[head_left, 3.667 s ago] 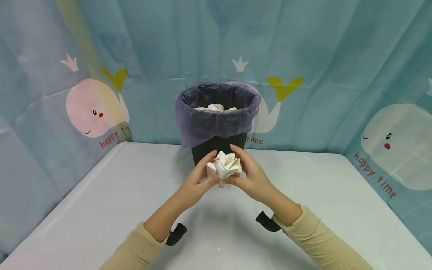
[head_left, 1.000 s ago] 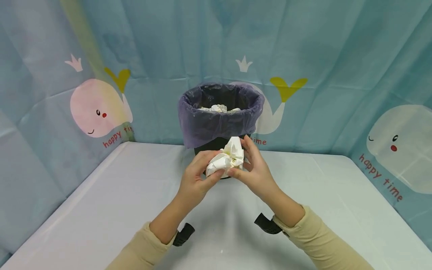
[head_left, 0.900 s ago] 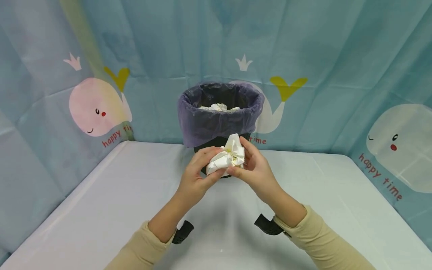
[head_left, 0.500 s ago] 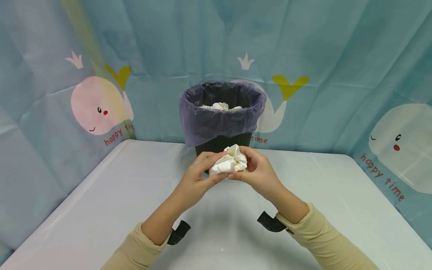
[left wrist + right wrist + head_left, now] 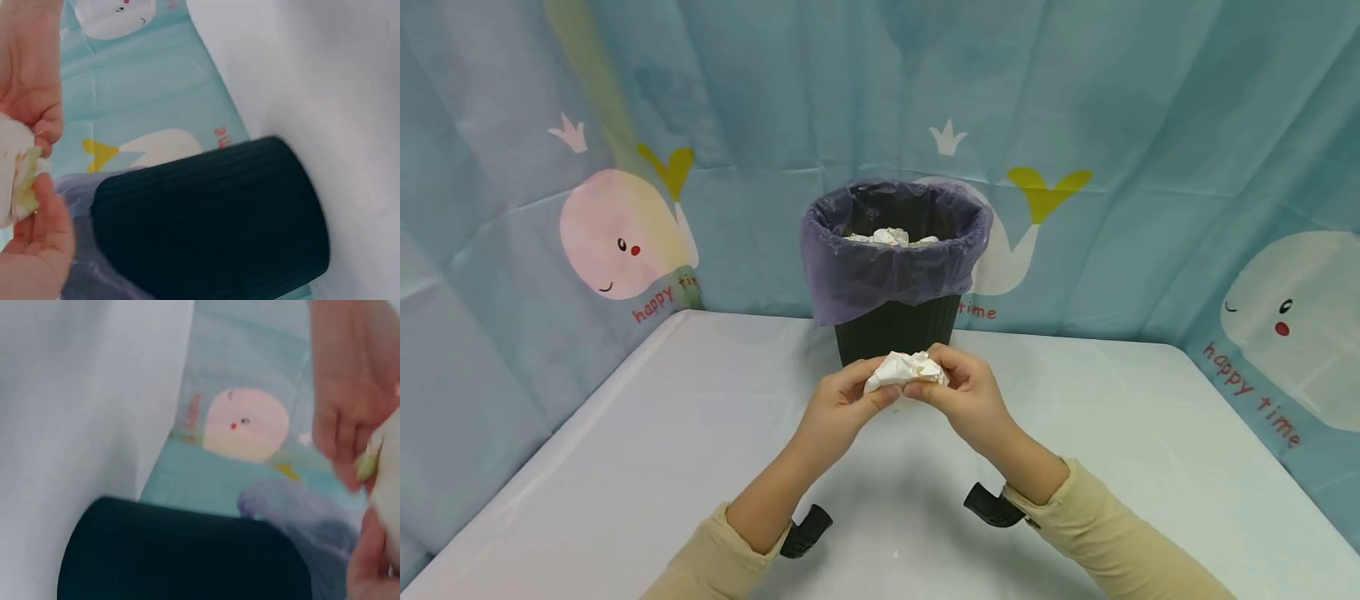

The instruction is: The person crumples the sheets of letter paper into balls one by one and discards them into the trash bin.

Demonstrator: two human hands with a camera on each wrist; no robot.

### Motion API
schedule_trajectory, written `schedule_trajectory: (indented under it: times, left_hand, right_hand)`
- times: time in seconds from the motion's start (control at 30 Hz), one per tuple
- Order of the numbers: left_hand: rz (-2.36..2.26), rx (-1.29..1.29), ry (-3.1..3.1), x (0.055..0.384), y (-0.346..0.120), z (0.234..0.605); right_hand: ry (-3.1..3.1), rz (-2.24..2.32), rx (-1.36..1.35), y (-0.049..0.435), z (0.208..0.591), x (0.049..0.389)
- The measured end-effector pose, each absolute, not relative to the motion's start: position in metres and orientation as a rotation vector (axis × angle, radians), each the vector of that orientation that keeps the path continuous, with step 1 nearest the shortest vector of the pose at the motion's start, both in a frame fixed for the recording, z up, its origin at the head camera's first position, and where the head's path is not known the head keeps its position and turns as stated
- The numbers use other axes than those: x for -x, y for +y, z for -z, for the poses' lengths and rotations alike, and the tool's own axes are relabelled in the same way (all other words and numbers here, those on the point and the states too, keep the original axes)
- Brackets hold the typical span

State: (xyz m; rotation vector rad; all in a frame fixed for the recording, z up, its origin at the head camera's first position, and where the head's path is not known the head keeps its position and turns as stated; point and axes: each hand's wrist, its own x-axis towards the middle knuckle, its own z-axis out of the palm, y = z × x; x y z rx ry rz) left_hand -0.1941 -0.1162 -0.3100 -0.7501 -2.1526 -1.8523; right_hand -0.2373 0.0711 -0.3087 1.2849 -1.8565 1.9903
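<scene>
Both hands hold one crumpled piece of white paper [image 5: 901, 370] above the table in the head view. My left hand [image 5: 838, 408] pinches its left end between thumb and fingers. At the right end, my right hand [image 5: 973, 400] grips it the same way, and the two thumbs nearly meet at its lower edge. Yellowish-green marks show on the crumpled paper [image 5: 11, 172] in the left wrist view. Just behind the hands stands a dark ribbed trash bin [image 5: 898, 327] with a purple bag [image 5: 891, 271] folded over its rim.
Several crumpled white papers [image 5: 889, 237] lie inside the bin. The bin stands on a white table [image 5: 1075, 417] near its back edge. Behind and at both sides hangs a blue curtain [image 5: 760, 100] with whale prints. A black wrist mount [image 5: 807, 531] sticks out below the left sleeve.
The paper has been turned and squeezed into a flatter, smaller wad, its upright peak gone. Both hands have lowered slightly and moved off the bin's front. The bin has stayed put.
</scene>
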Motion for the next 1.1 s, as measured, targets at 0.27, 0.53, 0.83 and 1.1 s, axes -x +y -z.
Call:
schedule_trajectory:
  times: [0.27,0.53,0.83,1.1]
  left_hand:
    - [2.096,1.059,-2.122,0.199,-0.13,0.309]
    - [2.319,0.962,-1.851,0.202,-0.121,0.322]
    - [2.213,0.685,-1.847,0.197,-0.116,0.313]
    - [2.221,0.573,-1.857,0.194,-0.116,0.307]
  right_hand:
    - [-1.956,-2.187,-1.445,0.088,0.298,0.247]
    - [-2.22,-2.074,-1.059,0.079,0.288,0.237]
    - [-2.224,-1.87,-1.154,0.074,0.284,0.225]
    - [-2.398,-1.579,-1.282,0.073,0.285,0.222]
